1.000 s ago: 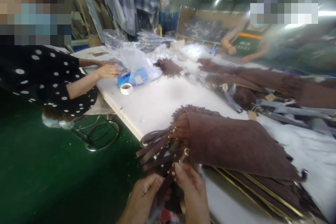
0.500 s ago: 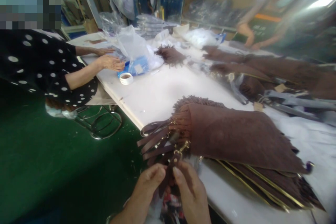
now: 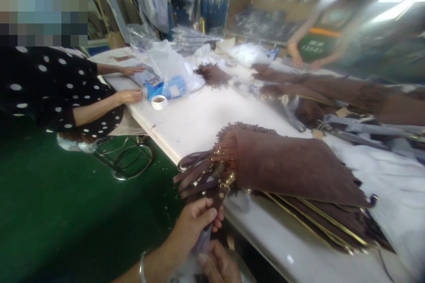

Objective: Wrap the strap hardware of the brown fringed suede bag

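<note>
Dark strap [image 3: 215,200] is pinched by left hand [image 3: 198,217] just below gold clasp [image 3: 229,180]. Translucent film [image 3: 203,241] lower down is held by right hand [image 3: 221,264], cut off by frame bottom. Fringed brown bags [image 3: 295,168] are stacked on white table [image 3: 195,128], strap ends hung over edge. Tape roll [image 3: 159,102] is set beside blue plastic [image 3: 174,87]; polka-dot sleeve [image 3: 61,110] is seen at left.
</note>
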Available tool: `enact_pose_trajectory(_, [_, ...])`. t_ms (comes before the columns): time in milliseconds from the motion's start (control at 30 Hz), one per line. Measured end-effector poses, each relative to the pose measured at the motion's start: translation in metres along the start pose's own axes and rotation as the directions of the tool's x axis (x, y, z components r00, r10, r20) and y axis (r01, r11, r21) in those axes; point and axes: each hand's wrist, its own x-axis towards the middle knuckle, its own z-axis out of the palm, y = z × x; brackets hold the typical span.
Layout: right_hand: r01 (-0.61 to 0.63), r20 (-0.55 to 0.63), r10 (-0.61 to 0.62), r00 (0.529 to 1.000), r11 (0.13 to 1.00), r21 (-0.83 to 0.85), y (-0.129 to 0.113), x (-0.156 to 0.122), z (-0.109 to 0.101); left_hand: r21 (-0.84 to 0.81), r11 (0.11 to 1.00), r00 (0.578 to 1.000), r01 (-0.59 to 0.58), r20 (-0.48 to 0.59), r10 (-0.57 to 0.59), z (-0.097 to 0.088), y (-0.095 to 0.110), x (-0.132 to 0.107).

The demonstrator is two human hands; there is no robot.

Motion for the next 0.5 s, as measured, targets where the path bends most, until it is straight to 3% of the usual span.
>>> enact_pose_trajectory(167, [0.064,-0.098,-0.064,0.993,0.998,-0.007,-0.014,0.003,0.002,-0.005,1.000,1.000,-0.016,-0.015,0.016,0.000,0.003,-0.003])
enact_pose_trajectory(233, [0.061,-0.105,-0.051,0.993,0.994,0.090,-0.019,0.002,0.008,0.000,1.000,0.999,-0.029,-0.045,0.029,0.001,0.003,-0.003])
enact_pose_trajectory(367, [0.007,0.025,-0.019,0.999,0.914,0.406,-0.022,0.003,0.019,0.061,0.996,0.995,-0.059,-0.076,0.064,0.004,0.001,-0.001])
enact_pose_trajectory(500, [0.037,-0.090,-0.002,0.996,0.921,0.387,-0.030,0.009,0.024,0.107,0.994,0.997,-0.034,-0.061,0.041,0.008,-0.003,0.001])
